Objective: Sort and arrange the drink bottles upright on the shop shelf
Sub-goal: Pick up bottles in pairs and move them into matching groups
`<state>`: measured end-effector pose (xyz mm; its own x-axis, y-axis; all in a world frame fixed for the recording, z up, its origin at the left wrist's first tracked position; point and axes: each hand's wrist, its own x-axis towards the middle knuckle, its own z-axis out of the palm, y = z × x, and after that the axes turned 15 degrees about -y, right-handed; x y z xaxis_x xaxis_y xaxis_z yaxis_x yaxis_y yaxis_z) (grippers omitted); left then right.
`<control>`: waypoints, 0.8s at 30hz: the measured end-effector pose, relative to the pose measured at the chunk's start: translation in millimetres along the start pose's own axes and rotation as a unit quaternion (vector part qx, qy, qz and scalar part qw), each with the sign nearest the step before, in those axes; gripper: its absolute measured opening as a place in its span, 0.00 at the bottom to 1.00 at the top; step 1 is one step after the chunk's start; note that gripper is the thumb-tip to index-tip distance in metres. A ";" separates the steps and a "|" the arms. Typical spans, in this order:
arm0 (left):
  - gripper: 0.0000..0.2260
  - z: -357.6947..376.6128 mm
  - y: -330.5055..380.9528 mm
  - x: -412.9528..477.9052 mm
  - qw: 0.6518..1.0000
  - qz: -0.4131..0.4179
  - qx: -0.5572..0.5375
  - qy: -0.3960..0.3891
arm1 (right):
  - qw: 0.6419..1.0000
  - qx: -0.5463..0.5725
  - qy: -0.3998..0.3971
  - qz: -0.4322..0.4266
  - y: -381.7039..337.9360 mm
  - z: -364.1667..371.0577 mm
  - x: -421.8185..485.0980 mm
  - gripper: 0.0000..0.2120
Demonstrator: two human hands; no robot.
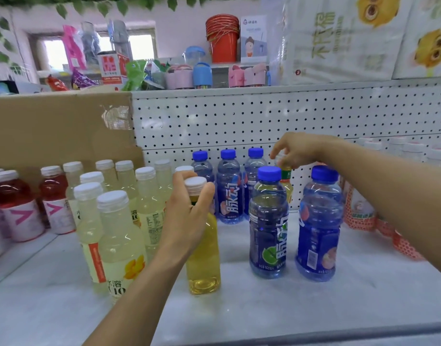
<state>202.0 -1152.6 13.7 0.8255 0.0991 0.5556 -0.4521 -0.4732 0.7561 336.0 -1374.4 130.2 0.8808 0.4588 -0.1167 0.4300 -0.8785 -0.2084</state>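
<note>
White marbled shelf board (239, 308) under a dotted pegboard back (239, 116) carries red drink bottles (54, 196) at far left, then a cluster of pale lemon bottles with white caps (119, 240). Just beside them, the left hand (187, 211) curls its fingers round the neck of an upright clear-yellow plastic bottle (204, 258). Blue-capped blue bottles (268, 228) stand next. Behind them, the right hand (302, 148) pinches the top of a small yellow green-labelled bottle (287, 181).

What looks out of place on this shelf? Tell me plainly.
One yellow bottle, gripped by the left hand, stands between the pale bottles and the blue bottles; another yellow bottle, held by the right hand, is behind the front blue bottles. Both look unsorted. Nothing looks spilled or fallen.
</note>
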 end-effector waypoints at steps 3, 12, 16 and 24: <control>0.11 0.2 0.0 -0.1 1.000 -0.005 0.006 0.001 | 1.000 0.010 0.008 0.024 19.9 -2.9 -12.8 0.16; 0.24 16.8 16.1 -23.4 0.950 0.164 0.245 0.104 | 0.997 -0.032 0.000 0.073 82.2 -9.9 -87.7 0.13; 0.37 63.9 25.2 -43.6 0.990 0.108 0.079 -0.038 | 0.997 -0.033 -0.004 0.068 88.3 -9.5 -115.1 0.14; 0.43 123.7 -15.4 -19.9 0.983 -0.155 0.037 -0.095 | 0.989 -0.052 0.134 0.044 62.0 9.3 -127.3 0.21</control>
<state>234.3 -1255.6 -51.8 0.9709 0.0868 0.2231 -0.1494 -0.5088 0.8478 248.7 -1486.1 123.0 0.9307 0.3403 0.1339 0.3550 -0.9288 -0.1067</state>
